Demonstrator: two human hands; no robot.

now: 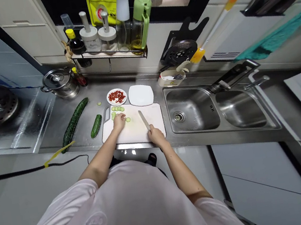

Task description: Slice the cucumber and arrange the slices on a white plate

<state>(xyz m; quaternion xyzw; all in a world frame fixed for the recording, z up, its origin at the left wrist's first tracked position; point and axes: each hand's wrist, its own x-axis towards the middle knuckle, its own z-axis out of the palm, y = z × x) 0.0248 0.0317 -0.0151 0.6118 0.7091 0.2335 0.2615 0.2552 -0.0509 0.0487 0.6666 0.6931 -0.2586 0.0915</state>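
A white cutting board [139, 132] lies on the counter in front of me. My right hand [156, 134] grips a kitchen knife [144, 120] by its handle, with the blade angled away over the board. Over the board's left half is my left hand [119, 122], its fingers curled together; whatever they may hold is hidden. Just right of those fingertips rests a single cucumber slice [128, 120]. Several more cucumber slices [118, 109] lie in rows at the board's upper left, partly behind the left hand. A cut piece of cucumber [96, 126] sits left of the board.
A long whole cucumber [75, 122] lies farther left. Behind the board stand a plate of chopped red pieces [117, 97] and a bare white plate [141, 95]. A lidded pot [60, 83] is at back left, a double sink [192, 109] at right, a bottle shelf [112, 54] above.
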